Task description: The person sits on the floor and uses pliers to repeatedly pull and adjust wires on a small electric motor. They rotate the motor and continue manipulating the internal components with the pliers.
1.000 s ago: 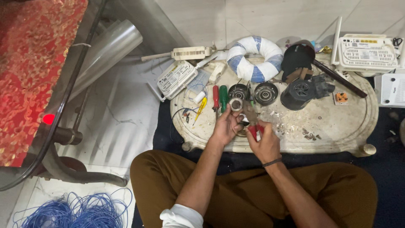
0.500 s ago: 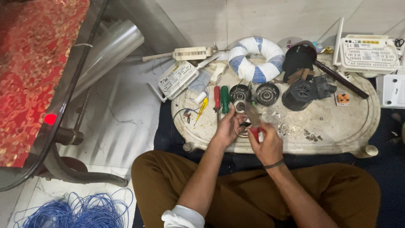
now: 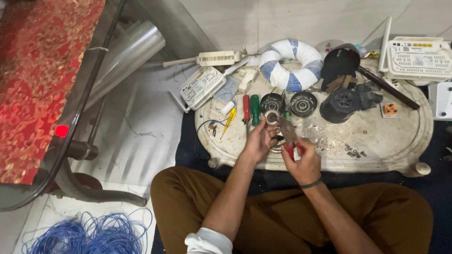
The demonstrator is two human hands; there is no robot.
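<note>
right hand (image 3: 305, 160) nudged slightly right, pliers (image 3: 288, 134) (red-handled) tilted a little more upright

A low oval table (image 3: 376, 155) of pale stone carries a white-and-blue wrapped ring (image 3: 290, 64) at its far edge. Beside the ring, toward the far right edge, sits a black round housing (image 3: 343, 104). Two screwdrivers, a red-handled one (image 3: 246, 107) and a green-handled one (image 3: 255, 109), lie side by side left of centre. A white router (image 3: 419, 57) stands beyond the far right corner. Blue wire (image 3: 89, 234) is coiled on the floor.
</note>
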